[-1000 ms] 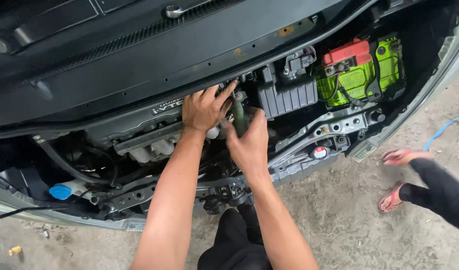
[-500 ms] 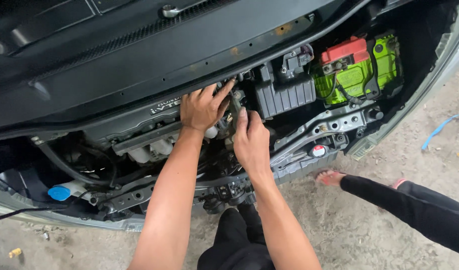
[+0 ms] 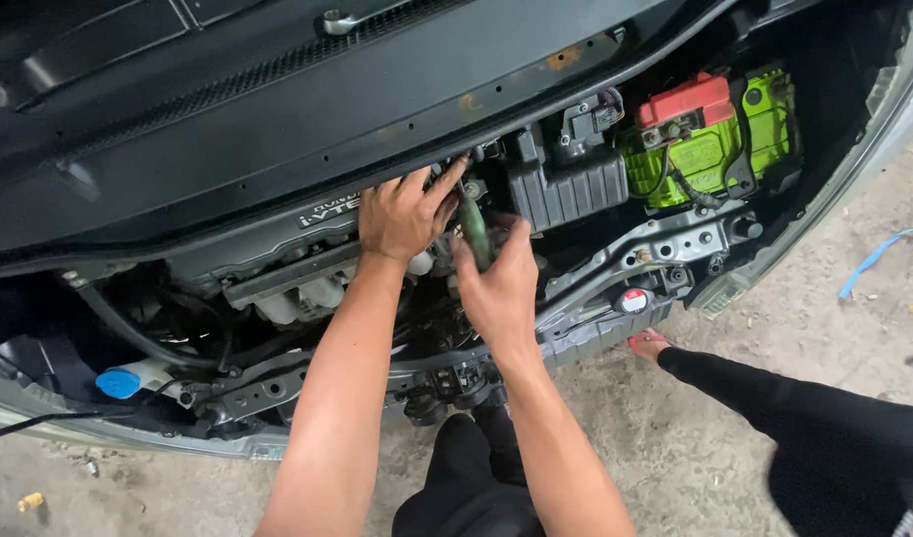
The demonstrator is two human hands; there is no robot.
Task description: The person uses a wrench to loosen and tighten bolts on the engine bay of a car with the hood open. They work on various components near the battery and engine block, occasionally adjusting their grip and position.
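the right hand (image 3: 498, 283) was closed around the green handle of a screwdriver (image 3: 473, 231), shaft pointing up into the engine bay. the left hand (image 3: 402, 214) lay flat, fingers spread, on the engine top just beside the tool's tip. a black ribbed box (image 3: 568, 189) sat right of both hands, a green battery (image 3: 710, 149) with a red cover further right. a blue cap (image 3: 118, 383) sat well left. another person's dark sleeve (image 3: 804, 418) crossed the concrete floor (image 3: 854, 298).
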